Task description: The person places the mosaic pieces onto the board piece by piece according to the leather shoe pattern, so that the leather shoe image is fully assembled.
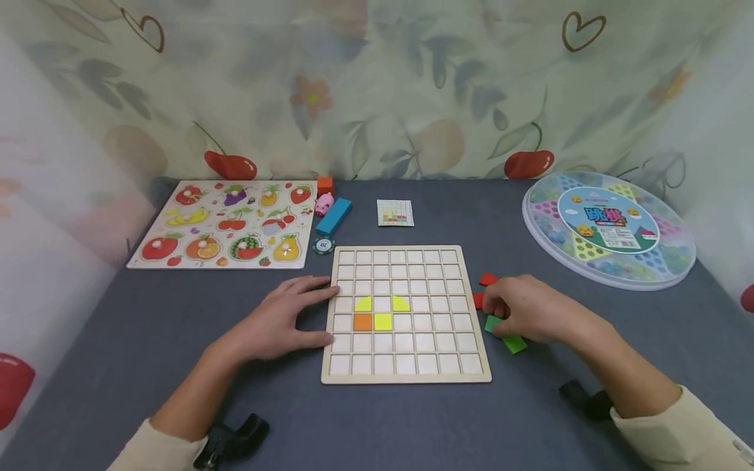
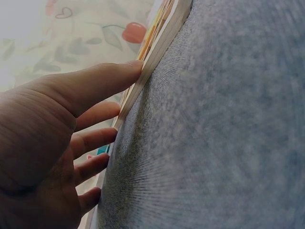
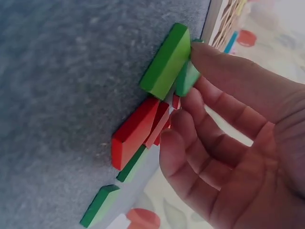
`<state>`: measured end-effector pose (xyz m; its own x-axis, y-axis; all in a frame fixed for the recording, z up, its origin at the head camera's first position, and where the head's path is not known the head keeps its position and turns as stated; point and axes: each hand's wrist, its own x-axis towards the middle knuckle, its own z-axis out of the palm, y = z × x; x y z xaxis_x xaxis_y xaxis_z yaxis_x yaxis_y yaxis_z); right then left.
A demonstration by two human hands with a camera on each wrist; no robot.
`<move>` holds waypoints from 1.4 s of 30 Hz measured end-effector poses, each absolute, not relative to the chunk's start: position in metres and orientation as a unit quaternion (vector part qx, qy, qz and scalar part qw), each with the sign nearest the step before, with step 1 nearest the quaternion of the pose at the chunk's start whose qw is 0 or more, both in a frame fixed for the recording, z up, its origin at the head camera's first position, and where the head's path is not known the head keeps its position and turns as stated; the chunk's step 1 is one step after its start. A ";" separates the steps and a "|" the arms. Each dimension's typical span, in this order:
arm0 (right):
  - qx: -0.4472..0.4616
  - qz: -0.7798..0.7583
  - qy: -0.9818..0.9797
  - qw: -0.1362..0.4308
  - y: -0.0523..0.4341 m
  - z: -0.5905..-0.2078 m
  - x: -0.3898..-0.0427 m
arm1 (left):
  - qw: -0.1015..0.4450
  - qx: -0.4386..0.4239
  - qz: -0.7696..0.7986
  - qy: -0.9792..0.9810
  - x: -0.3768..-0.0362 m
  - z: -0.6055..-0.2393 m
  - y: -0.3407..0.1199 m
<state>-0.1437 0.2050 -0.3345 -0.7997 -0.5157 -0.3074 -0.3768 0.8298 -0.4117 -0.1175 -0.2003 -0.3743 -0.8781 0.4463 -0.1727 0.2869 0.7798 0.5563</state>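
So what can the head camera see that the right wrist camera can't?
Only the head view shows the left hand resting against the grid board's edge, the fruit puzzle and the round game box. Only the right wrist view shows the fingers touching a green piece. Both show the right hand over the red and green pieces.

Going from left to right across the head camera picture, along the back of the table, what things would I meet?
Fruit puzzle board → pink pig toy → blue block → small pattern card → round marble game box.
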 end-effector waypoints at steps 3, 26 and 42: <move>-0.239 -0.170 0.932 0.212 0.204 -0.333 -0.144 | 0.145 0.199 0.267 0.932 -0.118 -0.375 -0.200; -0.238 -0.368 0.853 0.286 0.152 -0.316 -0.160 | 0.139 0.207 0.273 0.929 -0.115 -0.373 -0.201; -0.351 -0.327 0.821 0.309 0.060 -0.331 -0.155 | 0.127 0.214 0.276 0.928 -0.114 -0.373 -0.200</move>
<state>-0.1548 0.0600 -0.3313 -0.5627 -0.7783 -0.2787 -0.3732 0.5400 -0.7544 -0.1142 -0.1997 -0.3726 -0.8757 0.4684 -0.1175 0.3279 0.7554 0.5673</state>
